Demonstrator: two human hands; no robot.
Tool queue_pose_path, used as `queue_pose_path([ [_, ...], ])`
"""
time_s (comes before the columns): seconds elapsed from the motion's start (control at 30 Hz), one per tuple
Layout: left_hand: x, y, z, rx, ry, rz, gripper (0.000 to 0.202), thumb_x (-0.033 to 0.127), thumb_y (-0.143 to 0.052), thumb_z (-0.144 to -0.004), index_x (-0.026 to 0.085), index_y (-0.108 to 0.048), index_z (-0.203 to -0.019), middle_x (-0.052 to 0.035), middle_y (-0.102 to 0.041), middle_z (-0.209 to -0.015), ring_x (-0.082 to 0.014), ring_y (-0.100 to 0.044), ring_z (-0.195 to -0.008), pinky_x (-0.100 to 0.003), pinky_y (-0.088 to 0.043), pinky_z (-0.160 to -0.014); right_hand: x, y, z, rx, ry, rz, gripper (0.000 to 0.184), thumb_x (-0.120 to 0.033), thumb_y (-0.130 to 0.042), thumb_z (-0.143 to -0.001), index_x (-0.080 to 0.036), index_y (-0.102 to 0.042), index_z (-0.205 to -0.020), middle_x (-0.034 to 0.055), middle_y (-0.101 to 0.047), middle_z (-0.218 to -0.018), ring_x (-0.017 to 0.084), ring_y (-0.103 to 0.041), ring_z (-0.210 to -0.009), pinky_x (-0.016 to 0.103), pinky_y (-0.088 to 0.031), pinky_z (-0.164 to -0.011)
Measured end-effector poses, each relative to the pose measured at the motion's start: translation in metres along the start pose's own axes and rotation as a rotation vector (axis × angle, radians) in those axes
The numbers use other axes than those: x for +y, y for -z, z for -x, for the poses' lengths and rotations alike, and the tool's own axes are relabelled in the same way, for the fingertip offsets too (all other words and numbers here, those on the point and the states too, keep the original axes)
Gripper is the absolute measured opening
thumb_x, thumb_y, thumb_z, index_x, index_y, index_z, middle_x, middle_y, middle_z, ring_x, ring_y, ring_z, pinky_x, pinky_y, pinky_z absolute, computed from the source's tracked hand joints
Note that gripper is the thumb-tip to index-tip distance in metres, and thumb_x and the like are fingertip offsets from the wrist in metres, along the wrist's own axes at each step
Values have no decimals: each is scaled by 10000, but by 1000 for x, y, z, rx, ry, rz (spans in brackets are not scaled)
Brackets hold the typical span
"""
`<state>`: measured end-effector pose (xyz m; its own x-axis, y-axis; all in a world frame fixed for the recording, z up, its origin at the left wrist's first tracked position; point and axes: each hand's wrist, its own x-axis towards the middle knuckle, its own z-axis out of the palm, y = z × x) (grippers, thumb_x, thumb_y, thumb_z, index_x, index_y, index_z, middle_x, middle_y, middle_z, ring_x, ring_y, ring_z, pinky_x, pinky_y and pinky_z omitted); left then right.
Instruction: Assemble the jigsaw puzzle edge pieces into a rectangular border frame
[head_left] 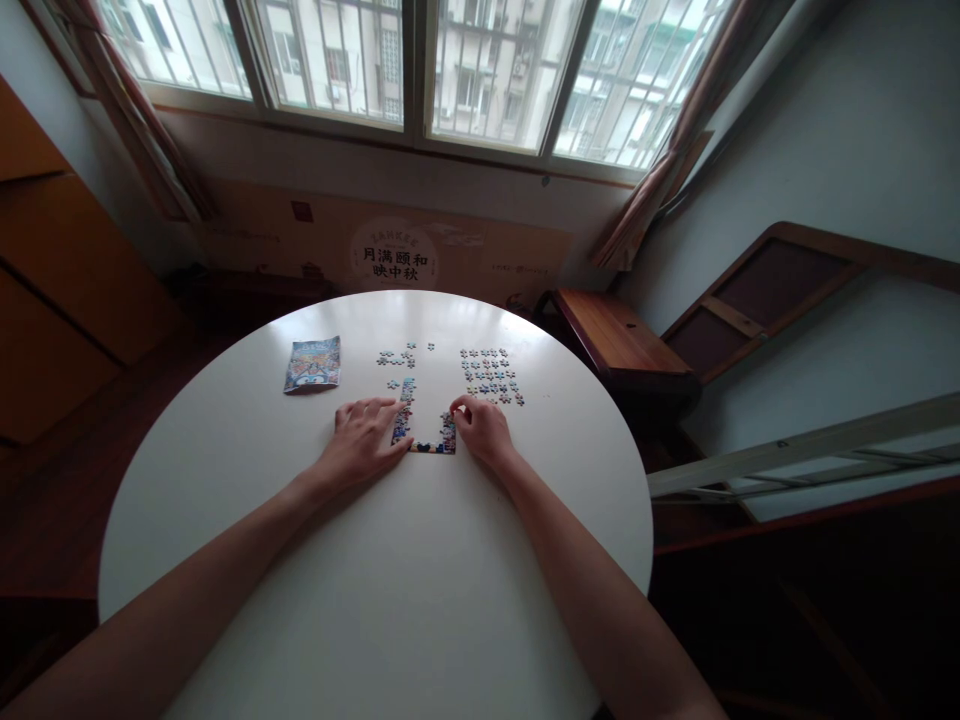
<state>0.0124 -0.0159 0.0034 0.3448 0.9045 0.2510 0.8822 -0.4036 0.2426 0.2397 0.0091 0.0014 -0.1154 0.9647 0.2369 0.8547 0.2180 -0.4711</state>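
Observation:
A partly joined jigsaw frame (426,440) lies on the round white table (375,560), shaped like a U of coloured pieces. My left hand (364,438) rests flat beside its left arm, fingers spread and touching the pieces. My right hand (482,430) is at the right arm of the frame, fingertips pinched together on a small puzzle piece (454,408) at its top. Loose puzzle pieces (491,373) are spread just beyond my right hand, and a smaller scatter of pieces (399,357) lies beyond my left.
A printed puzzle picture or bag (313,364) lies at the table's left rear. A wooden bench (619,335) stands to the right behind the table, a wooden cabinet (60,290) to the left. A barred window (420,60) runs along the far wall.

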Motion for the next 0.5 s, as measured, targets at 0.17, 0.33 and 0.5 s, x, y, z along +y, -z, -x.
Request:
queue_pose_path([
  [0.17, -1, -1, 0, 0, -1, -5, 497, 529, -489, -865, 275, -553, -1286, -87, -536, -1344, -309, -427, -1257, -505, -237, -1062, -1, 2, 1, 8, -2, 9, 192, -196, -532, -834, -245, -709, -889, 8, -683, -734, 160, -588, -723, 246, -375, -715],
  [0.33, 0, -1, 0, -6, -3, -9, 487, 529, -478, -874, 278, -556, -1283, -89, -531, -1348, -307, -425, -1260, -510, -234, -1065, -2, 3, 1, 10, 0, 9, 197, -199, -527, -830, -248, -708, -891, 6, -685, -746, 158, -584, -711, 246, -376, -709],
  [0.5, -2, -1, -1, -3, -9, -14, 485, 535, -476, -876, 287, -551, -1286, -89, -532, -1345, -304, -427, -1255, -500, -237, -1061, -2, 3, 1, -1, -4, 12, 195, -202, -532, -830, -245, -709, -901, 15, -688, -764, 164, -587, -723, 251, -378, -720],
])
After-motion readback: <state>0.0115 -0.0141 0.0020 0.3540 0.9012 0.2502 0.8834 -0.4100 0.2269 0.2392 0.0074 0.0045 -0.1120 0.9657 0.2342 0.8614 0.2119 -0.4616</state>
